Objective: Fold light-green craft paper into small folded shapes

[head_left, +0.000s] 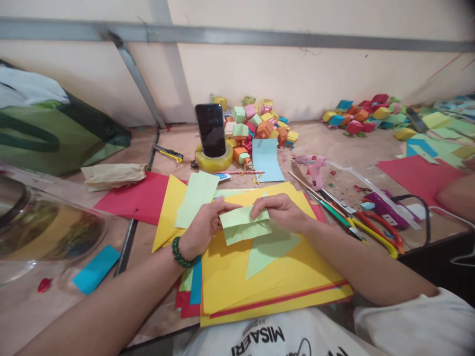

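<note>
Both my hands pinch a folded light green paper [245, 225] above a stack of yellow sheets [237, 282]. My left hand [206, 225], with a green bead bracelet on the wrist, grips its left edge with fingers closed. My right hand [280, 212] presses its top right edge with curled fingers. A light green triangular piece [267, 252] lies on the yellow stack just below the folded paper. Another light green sheet [196, 198] rests to the upper left.
A phone [211, 129] stands in a tape roll [215, 160]. Piles of folded paper cubes [260, 126] lie behind it. A pink glue gun [313, 168], scissors [371, 230], red paper [141, 200] and a green bag [55, 133] are around. Another person's arm [458, 198] is at right.
</note>
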`<state>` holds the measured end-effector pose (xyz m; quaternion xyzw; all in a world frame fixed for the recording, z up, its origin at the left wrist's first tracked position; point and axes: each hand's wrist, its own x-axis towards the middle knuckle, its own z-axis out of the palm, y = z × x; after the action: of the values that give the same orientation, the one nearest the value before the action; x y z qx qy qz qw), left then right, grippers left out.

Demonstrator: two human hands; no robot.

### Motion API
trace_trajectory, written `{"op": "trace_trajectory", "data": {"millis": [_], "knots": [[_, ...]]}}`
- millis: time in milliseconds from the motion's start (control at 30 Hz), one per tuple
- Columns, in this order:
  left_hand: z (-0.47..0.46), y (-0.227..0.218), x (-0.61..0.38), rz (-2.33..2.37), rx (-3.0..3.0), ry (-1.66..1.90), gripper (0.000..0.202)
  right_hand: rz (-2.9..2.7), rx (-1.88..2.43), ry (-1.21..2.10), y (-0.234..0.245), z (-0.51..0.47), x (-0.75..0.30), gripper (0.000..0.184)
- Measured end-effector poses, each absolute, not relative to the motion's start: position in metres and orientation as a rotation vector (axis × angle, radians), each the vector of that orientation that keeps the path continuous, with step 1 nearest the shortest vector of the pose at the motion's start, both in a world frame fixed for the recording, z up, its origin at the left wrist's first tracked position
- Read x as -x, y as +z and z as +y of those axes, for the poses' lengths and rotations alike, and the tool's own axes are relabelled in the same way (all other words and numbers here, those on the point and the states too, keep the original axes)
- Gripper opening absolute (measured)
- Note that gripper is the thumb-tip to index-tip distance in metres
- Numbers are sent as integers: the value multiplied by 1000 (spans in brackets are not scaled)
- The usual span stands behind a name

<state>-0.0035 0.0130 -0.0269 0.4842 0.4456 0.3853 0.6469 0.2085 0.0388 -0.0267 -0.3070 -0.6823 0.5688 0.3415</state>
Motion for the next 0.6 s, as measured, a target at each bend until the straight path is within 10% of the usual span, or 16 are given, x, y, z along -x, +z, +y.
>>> {"op": "trace_trajectory", "data": {"millis": [600], "knots": [[-1,-22,-11,1153,-1641,891,33,-1929,1037,1188,-24,31,-195,13]]}}
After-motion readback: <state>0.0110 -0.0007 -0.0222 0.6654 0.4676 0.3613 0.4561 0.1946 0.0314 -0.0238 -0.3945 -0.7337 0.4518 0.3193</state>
